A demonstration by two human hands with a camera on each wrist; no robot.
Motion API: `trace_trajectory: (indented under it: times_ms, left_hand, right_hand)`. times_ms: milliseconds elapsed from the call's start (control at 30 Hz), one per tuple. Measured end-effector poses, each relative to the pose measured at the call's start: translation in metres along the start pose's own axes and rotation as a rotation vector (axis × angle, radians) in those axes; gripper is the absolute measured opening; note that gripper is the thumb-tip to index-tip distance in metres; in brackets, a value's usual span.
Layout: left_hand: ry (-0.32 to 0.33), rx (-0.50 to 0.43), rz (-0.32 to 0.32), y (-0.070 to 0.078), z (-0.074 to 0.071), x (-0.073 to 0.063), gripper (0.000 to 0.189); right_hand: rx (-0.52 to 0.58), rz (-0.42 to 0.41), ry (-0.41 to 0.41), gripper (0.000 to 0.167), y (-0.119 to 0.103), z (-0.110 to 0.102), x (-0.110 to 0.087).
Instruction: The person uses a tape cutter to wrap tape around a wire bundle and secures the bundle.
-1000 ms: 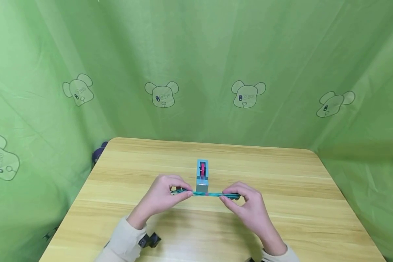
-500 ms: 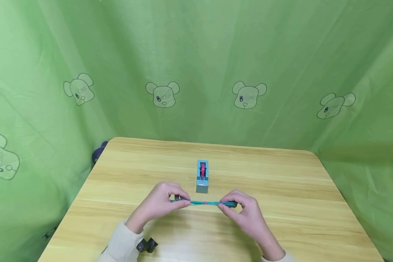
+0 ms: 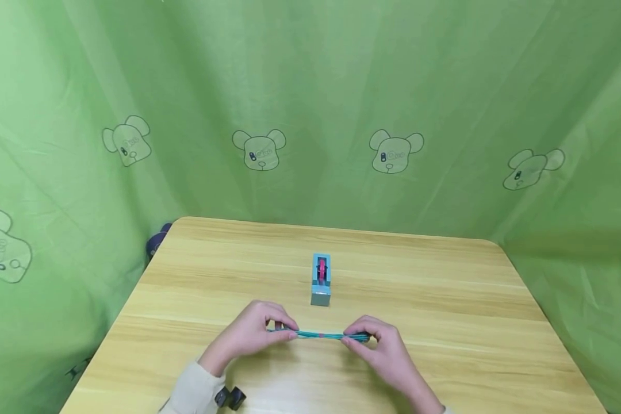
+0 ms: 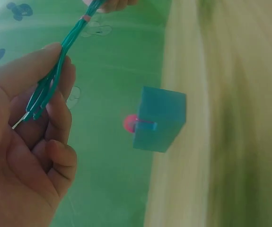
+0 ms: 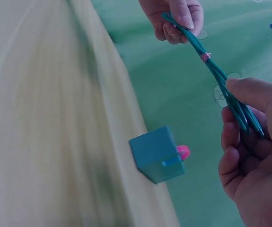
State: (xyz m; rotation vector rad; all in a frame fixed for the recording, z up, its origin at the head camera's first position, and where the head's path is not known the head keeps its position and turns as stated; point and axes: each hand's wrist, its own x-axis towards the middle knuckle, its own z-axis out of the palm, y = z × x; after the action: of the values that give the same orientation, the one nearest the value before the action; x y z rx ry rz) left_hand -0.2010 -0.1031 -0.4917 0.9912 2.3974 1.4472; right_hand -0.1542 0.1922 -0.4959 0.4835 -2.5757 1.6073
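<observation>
A bundle of teal cable (image 3: 333, 336), folded into several strands, is stretched level between both hands. A band of pink tape (image 5: 205, 56) wraps its middle. My left hand (image 3: 253, 330) pinches one end between thumb and fingers; in the left wrist view a thin pale tip (image 4: 18, 124) pokes out of the looped strands there. The other end is pinched by my right hand (image 3: 385, 351), its thumb (image 5: 249, 92) lying on the strands. Beyond the bundle stands a blue tape dispenser (image 3: 320, 296) holding a roll of pink tape (image 3: 321, 269), touched by neither hand.
The wooden table (image 3: 419, 276) has rounded far corners. Green curtains (image 3: 321, 69) printed with bear heads hang behind it and at both sides. A dark purple object (image 3: 157, 241) peeks out past the table's far left corner.
Both hands have drawn the cable bundle back toward the body, away from the tape dispenser it overlapped in view earlier. The grip at each end stays the same.
</observation>
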Motion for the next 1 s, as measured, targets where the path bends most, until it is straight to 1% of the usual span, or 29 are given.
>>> trace_trajectory:
  times_ms: [133,233,433,600,733,1000]
  left_hand:
    - [-0.010,-0.007,-0.003,-0.006,0.003,-0.004,0.010]
    - [-0.016,-0.008,-0.004,-0.010,0.006,-0.007,0.011]
    - [-0.022,-0.008,0.001,-0.019,0.014,-0.013,0.013]
    - [-0.015,-0.016,-0.026,-0.023,0.019,-0.018,0.014]
    - [-0.007,-0.016,-0.044,-0.028,0.021,-0.019,0.013]
    - [-0.004,-0.010,-0.052,-0.040,0.028,-0.022,0.011]
  right_hand:
    - [0.010,0.018,-0.022,0.009,0.008,0.003,-0.003]
    - [0.000,0.016,-0.030,0.009,0.013,0.006,-0.004]
    - [-0.018,0.042,-0.045,0.008,0.023,0.010,-0.006]
    - [-0.019,0.049,-0.088,0.007,0.032,0.012,-0.008]
    - [-0.028,0.063,-0.103,0.007,0.037,0.014,-0.009]
    - [-0.066,0.100,-0.146,0.009,0.048,0.017,-0.011]
